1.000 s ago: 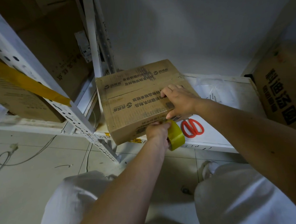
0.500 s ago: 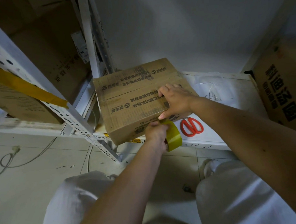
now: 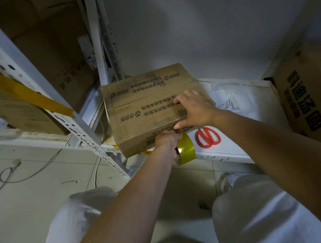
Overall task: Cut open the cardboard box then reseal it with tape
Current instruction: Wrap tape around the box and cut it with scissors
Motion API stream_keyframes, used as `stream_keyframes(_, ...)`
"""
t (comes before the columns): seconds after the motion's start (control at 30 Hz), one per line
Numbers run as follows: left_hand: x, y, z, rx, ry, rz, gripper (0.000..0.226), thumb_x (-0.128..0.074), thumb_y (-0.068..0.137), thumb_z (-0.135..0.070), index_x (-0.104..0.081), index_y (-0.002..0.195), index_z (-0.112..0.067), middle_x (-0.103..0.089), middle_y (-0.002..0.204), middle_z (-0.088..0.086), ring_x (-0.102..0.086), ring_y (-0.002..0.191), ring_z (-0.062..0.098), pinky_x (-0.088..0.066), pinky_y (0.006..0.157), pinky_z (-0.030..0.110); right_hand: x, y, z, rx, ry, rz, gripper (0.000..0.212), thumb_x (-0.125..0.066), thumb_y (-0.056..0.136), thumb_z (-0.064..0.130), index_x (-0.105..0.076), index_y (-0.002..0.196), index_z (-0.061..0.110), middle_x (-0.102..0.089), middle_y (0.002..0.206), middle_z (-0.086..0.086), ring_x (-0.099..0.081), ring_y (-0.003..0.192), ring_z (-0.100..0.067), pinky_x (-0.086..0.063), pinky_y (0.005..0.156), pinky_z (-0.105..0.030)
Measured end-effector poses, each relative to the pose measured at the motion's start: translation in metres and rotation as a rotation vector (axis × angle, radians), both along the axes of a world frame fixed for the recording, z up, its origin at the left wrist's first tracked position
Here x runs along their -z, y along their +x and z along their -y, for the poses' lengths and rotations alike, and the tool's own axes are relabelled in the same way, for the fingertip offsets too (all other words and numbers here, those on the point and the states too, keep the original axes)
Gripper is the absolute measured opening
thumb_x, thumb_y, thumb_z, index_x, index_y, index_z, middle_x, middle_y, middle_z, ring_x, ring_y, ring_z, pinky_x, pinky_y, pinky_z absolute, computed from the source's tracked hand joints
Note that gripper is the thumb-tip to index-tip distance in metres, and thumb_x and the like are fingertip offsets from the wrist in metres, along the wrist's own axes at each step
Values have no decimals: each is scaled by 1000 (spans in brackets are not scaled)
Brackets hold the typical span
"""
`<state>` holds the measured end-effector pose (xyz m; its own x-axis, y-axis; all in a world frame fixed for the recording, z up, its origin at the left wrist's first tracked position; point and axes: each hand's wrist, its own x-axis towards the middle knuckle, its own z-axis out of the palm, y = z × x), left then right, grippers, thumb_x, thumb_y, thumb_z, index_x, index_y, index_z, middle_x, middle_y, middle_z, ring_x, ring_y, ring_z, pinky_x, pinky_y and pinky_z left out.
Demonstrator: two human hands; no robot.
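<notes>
the cardboard box sits on the white shelf, at its left end, with its near lower corner overhanging the shelf edge. its flaps are down and meet at a seam across the top.

my right hand lies flat on the box top near its right edge, fingers straight and spread, thumb at the near top edge. it grasps nothing; it presses the flap down.

my left hand is clenched around the yellow tape roll, which hangs against the near face of the box, just under the top edge and touching my right thumb. whether the tape end is already stuck to the cardboard cannot be told.

handling, as judged:
- box: stiff corrugated walls, glossy where old clear tape covers them, so a flat palm may slide. hold by pressing on the flap beside the seam, not on it. the weight is unknown.
- roll: light and rigid. grip through the core and around the rim so it can turn as tape pays out.
- risk: pulling tape toward me may drag the overhanging box off the shelf; keep the right hand bearing down.

the red scissors lie on the shelf just right of the box.
</notes>
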<state>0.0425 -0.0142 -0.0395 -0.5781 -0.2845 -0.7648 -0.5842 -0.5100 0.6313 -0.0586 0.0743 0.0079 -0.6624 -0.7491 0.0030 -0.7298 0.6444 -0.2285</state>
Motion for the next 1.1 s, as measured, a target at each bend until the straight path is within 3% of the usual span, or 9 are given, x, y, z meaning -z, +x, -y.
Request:
stream_keyframes(0.03, 1, -1, 0, -3, 5, -26, 11, -62, 90, -4, -59, 97, -11, -60, 129, 15, -59, 116, 27, -46, 104, 44, -2, -1, -7, 2, -42, 20, 66, -69, 71, 62, -48, 120, 23, -46, 116, 4, -41, 106, -13, -38, 86, -30)
stream_keyframes(0.13, 7, -2, 0, -72, -39, -47, 22, -67, 86, 1, -53, 81, -16, -63, 122, 17, -60, 115, 30, -45, 104, 47, 1, 7, -33, 78, -309, -61, 33, -50, 93, 46, -57, 90, 13, -59, 88, -3, -54, 78, -18, -47, 70, -32)
stream_keyframes(0.27, 10, -6, -1, -37, -26, -28, 22, -64, 90, -4, -50, 78, -17, -61, 108, 12, -60, 110, 27, -45, 105, 47, 23, 22, -60, 97, -276, -214, 45, -28, 84, 33, -58, 61, 9, -57, 55, -10, -53, 50, -29, -47, 56, -33)
stream_keyframes(0.4, 8, -6, -2, -7, -42, -3, 22, -61, 93, -9, -48, 77, -18, -56, 105, 8, -57, 103, 22, -44, 106, 45, 53, 25, -69, 179, 230, -105, 44, -30, 92, 36, -66, 87, 10, -67, 88, -16, -62, 82, -34, -38, 66, -31)
stream_keyframes(0.53, 9, -5, -2, -47, -27, -3, 23, -64, 90, -3, -50, 80, -19, -58, 107, 10, -57, 103, 24, -46, 104, 45, 71, 25, -64, 359, 349, 52, 40, -41, 97, 38, -55, 114, 5, -63, 112, -18, -60, 103, -34, -45, 81, -35)
stream_keyframes(0.8, -1, 0, -4, -40, -34, 0, 20, -62, 92, -9, -48, 85, -22, -55, 106, 6, -56, 100, 22, -46, 104, 42, 65, 22, -50, 473, 501, 86, 31, -60, 86, 31, -59, 112, 13, -64, 112, -8, -61, 105, -26, -47, 82, -31)
stream_keyframes(0.9, -2, 2, 0, -34, -58, 6, 22, -65, 88, -3, -53, 87, -21, -59, 105, 9, -57, 95, 27, -48, 86, 38, 55, 20, -57, 468, 594, 213, 30, -69, 76, 32, -59, 98, 15, -62, 91, -2, -59, 88, -21, -46, 70, -27)
stream_keyframes(1.03, -5, 6, 6, 25, -95, 21, 21, -63, 88, -1, -53, 81, -19, -58, 99, 10, -55, 96, 27, -47, 89, 39, 38, 13, -73, 483, 614, 295, 33, -75, 68, 38, -60, 88, 16, -56, 75, 2, -58, 78, -19, -46, 66, -26)
stream_keyframes(1.1, -7, 9, 10, 76, -126, 36, 14, -62, 88, 0, -58, 91, -13, -58, 99, 13, -57, 93, 27, -48, 91, 42, 30, 10, -79, 486, 635, 292, 30, -75, 68, 38, -62, 83, 17, -57, 74, 2, -58, 77, -18, -45, 65, -26)
